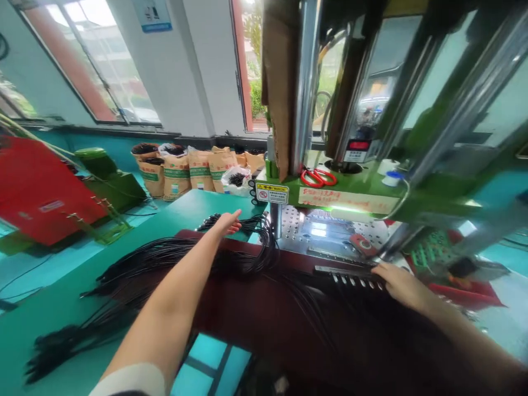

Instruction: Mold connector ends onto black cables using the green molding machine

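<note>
Behind the tabletop [206, 201], open sacks [176, 179] hold black pieces [238, 179]. My left hand [230, 223] hovers half-open by the black cables [160, 250]; my right hand [398, 283] touches the metal bar [346, 273], its closure unclear.

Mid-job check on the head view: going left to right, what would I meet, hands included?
Red cabinet, left hand, warning label, red-handled scissors, right hand.
</note>
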The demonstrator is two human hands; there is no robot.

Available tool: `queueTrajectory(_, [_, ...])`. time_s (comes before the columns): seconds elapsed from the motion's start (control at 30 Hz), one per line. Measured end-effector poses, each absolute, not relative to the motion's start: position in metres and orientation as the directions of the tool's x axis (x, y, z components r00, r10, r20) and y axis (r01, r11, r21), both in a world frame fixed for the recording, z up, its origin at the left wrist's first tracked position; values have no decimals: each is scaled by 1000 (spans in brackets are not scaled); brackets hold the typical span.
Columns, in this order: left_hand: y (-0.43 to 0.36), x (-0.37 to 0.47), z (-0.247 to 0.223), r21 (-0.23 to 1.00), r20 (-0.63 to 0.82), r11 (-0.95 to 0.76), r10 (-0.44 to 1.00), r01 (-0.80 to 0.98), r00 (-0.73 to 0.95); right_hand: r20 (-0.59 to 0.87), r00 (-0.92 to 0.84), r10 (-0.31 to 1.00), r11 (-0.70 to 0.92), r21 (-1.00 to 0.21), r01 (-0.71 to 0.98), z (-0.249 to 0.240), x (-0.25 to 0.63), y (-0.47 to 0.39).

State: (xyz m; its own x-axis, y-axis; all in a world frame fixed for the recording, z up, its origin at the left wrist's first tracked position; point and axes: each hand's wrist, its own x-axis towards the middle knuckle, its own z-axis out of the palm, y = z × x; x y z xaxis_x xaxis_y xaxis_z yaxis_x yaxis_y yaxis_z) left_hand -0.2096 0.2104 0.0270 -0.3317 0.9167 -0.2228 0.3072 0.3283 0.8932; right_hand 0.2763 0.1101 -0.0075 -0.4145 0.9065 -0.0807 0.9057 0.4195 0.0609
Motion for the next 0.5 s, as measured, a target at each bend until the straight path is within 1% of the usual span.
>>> queueTrajectory(0.07, [191,-188,40,920,-207,266,953,288,-220,-182,-405,896,415,23,909,10,269,111])
queueTrajectory(0.13, [160,-158,50,953,-179,186,982,237,-53,-238,-397,886,406,-13,914,30,261,112])
queueTrajectory(0.17, [141,-139,52,974,-168,148,980,171,107,-249,-392,886,398,-25,917,39,258,113])
queueTrajectory(0.2, [122,-120,52,981,-183,156,933,112,310,-254,-382,889,386,-35,922,47,255,114])
queueTrajectory(0.23, [102,-101,49,977,-214,200,850,80,482,-254,-369,894,370,-46,928,54,253,115])
queueTrajectory(0.27, [83,-81,44,966,-233,251,773,53,590,-253,-352,901,349,-55,935,60,251,117])
queueTrajectory(0.3, [66,-61,36,952,-249,305,726,25,640,-245,-329,912,324,-64,944,65,249,118])
queueTrajectory(0.33, [52,-42,28,923,-292,385,695,2,657,-231,-302,925,295,-69,953,69,248,120])
queueTrajectory(0.4, [33,-7,11,831,-373,550,669,-90,643,-187,-244,952,233,-75,969,75,247,123])
queueTrajectory(0.5, [26,37,-5,704,-373,651,679,-284,632,-120,-168,978,156,-106,982,81,246,131])
